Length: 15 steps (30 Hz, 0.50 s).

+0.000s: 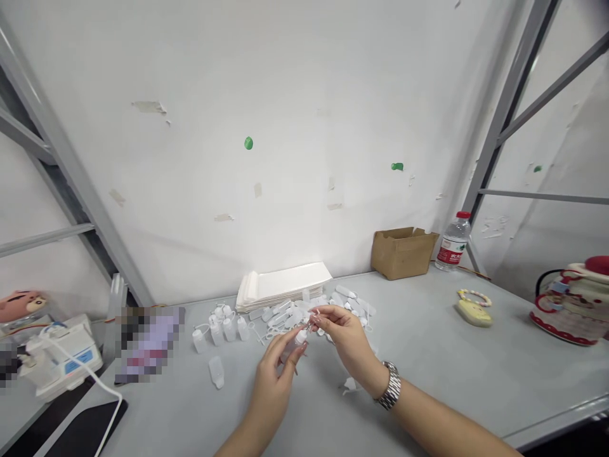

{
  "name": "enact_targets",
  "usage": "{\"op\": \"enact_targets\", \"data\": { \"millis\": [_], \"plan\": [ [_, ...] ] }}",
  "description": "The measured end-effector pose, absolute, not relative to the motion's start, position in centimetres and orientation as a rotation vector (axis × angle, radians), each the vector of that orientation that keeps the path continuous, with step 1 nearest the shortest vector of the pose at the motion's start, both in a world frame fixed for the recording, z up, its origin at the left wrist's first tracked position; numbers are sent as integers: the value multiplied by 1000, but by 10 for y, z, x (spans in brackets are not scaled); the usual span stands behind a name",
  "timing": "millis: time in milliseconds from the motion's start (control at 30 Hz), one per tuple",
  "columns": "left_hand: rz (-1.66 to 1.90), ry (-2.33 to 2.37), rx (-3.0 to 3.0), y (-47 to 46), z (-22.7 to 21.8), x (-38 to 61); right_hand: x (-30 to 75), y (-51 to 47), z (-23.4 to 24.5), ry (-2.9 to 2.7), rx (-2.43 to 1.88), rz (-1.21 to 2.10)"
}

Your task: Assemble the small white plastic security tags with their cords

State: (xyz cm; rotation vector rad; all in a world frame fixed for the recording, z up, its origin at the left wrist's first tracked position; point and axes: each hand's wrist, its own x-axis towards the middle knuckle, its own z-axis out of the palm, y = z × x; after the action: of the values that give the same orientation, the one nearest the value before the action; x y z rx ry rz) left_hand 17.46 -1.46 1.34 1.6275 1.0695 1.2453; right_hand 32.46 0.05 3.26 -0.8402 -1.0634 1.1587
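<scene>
Between the thumb and fingers of my left hand [278, 368] is a small squeeze bottle [301, 337] with a white top, held tilted above the table. My right hand [346, 333] is closed in a pinch right at the bottle's top; whatever its fingertips hold is too small to make out. Just behind both hands lies a heap of translucent squeeze bottles [280, 312], some with loop straps. Left of it, several capped bottles [229, 329] stand upright in a group. One uncapped bottle [216, 370] lies nearer to me. A white cap [349, 383] rests below my right wrist.
A stack of white sheets or trays [285, 283] is against the wall. Further right are a cardboard box [404, 255], a water bottle [451, 246], a yellow pouch [474, 313] and a red-and-white jug [571, 308]. A white device [64, 358] with a cable sits left.
</scene>
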Motion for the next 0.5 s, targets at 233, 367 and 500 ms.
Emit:
{"op": "enact_targets", "data": {
  "millis": [233, 367, 500],
  "plan": [
    [1199, 1022, 1415, -12, 17, 178, 325, -4, 38, -1106, -899, 1093],
    [1206, 1031, 1431, -13, 20, 178, 324, -7, 40, -1138, -920, 1016],
    [1221, 1031, 1435, -13, 19, 177, 326, -8, 39, -1214, -942, 951]
  ]
}}
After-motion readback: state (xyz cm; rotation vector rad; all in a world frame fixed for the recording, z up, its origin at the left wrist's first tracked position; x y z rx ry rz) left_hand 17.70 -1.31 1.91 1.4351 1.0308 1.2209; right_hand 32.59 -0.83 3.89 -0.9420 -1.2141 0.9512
